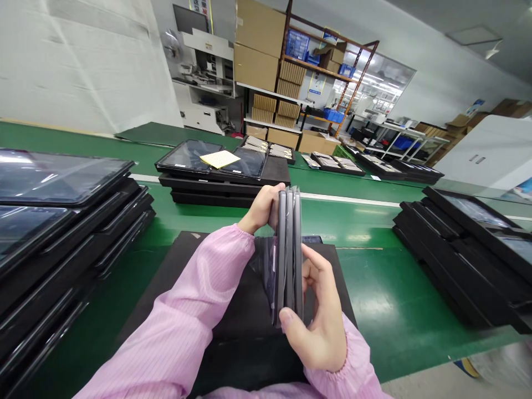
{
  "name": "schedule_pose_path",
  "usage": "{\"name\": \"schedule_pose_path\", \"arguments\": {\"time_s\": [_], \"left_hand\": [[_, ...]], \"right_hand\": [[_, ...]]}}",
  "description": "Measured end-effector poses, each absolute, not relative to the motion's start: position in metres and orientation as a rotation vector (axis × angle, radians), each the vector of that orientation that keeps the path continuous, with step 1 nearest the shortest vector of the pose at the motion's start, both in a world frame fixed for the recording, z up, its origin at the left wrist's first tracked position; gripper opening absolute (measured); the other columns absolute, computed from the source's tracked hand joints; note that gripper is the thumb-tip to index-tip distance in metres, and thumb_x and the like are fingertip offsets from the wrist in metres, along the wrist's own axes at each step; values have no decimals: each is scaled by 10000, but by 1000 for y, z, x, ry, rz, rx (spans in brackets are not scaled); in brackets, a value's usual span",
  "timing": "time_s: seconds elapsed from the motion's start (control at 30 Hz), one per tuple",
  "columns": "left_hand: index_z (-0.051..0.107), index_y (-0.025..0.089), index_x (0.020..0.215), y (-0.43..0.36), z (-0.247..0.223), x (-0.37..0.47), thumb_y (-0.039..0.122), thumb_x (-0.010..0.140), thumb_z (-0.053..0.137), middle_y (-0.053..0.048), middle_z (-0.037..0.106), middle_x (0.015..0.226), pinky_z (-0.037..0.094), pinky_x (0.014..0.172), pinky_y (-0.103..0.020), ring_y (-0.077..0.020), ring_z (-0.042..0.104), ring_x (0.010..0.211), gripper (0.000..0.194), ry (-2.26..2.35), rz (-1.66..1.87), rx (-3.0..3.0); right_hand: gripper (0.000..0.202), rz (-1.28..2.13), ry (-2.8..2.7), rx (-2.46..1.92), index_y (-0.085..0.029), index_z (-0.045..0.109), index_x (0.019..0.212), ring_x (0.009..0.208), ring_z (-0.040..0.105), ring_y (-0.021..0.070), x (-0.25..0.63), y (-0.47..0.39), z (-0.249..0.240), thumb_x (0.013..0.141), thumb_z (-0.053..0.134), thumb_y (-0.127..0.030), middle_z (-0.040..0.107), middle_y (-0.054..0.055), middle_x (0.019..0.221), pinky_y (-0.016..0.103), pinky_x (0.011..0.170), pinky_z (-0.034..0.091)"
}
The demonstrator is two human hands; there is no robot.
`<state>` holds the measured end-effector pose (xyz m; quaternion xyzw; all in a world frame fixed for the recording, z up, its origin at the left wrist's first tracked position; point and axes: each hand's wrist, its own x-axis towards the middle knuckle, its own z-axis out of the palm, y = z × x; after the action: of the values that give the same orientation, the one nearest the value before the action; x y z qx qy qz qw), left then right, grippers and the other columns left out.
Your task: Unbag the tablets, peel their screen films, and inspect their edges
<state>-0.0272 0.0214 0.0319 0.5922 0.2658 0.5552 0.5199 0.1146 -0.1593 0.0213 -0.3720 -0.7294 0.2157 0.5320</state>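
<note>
Several thin dark slabs (287, 249), some in clear plastic film, stand on edge as one bundle between my hands. My left hand (266, 206) grips the far upper end of the bundle. At the near end, my right hand (318, 316) has its thumb on the lower edge and its fingers along the right side. Beneath them lies a black foam tray (183, 277), and a dark panel shows just behind the bundle. Pink sleeves cover both forearms.
Stacked black trays with glossy panels stand at the left (103, 221) and right (453, 260) on the green table (374, 288). Beyond my hands sits another stack (224, 188) with a yellow note (220, 159). Trays of small parts line the far side.
</note>
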Motion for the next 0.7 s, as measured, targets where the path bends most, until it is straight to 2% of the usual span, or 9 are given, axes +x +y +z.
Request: {"name": "schedule_pose_path", "arguments": {"time_s": [0.27,0.47,0.7], "left_hand": [[420,226,421,28,25,-26,885,678,660,1,431,409,258,396,-287,-105,371,388,747,630,1343,1376],[457,214,404,25,26,-27,872,716,641,-28,487,406,294,391,-287,-116,409,382,752,636,1328,1394],[472,206,402,25,26,-30,850,781,608,-31,482,402,294,402,-288,-120,423,385,760,658,1326,1426]], "right_hand": [[602,565,-1734,-836,-263,427,1488,636,512,150,117,-156,16,892,492,-218,484,-32,820,267,543,478],[560,548,-1715,-856,-214,433,1475,641,535,164,117,-156,16,917,467,-255,500,-19,806,279,533,484],[577,480,-1734,-942,-205,429,1458,539,516,148,113,-161,19,892,513,-274,489,-44,733,269,463,454]]}}
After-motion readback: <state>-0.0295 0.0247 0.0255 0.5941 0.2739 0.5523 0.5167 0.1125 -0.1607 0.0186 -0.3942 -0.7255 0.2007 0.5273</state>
